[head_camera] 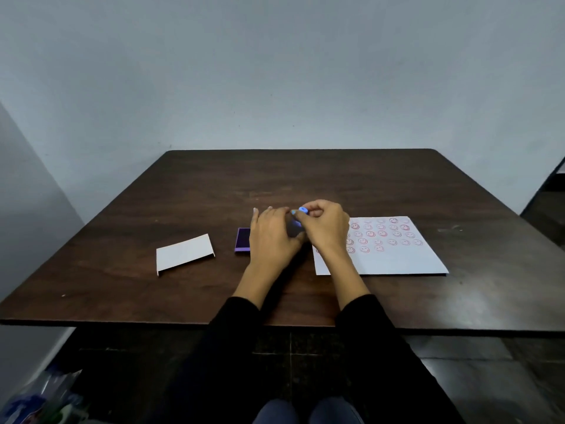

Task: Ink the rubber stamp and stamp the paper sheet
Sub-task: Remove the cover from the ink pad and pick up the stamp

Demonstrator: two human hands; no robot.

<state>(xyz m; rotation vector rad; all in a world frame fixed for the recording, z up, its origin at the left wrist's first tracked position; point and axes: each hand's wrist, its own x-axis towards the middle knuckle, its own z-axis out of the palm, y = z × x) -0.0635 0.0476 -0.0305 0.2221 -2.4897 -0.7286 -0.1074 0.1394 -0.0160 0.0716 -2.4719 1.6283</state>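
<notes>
Right now the rubber stamp (302, 210), small and blue-topped, is sitting pinched in the fingertips of the right hand (325, 226), held above the ink pad (243, 239). The purple pad is lying on the dark wood counter (305, 179), its right part hidden under the hands. The left hand (270, 237) is resting palm down over the pad, fingers spread flat, gripping nothing that I can see. Paper sheet (397, 258) is lying just to the right of the hands, its left edge under the right wrist, carrying rows of red smiley prints on its far half. White card lid (183, 252) is lying to the left of the pad, apart from it. Black sleeves (360, 313) are covering both forearms.
</notes>
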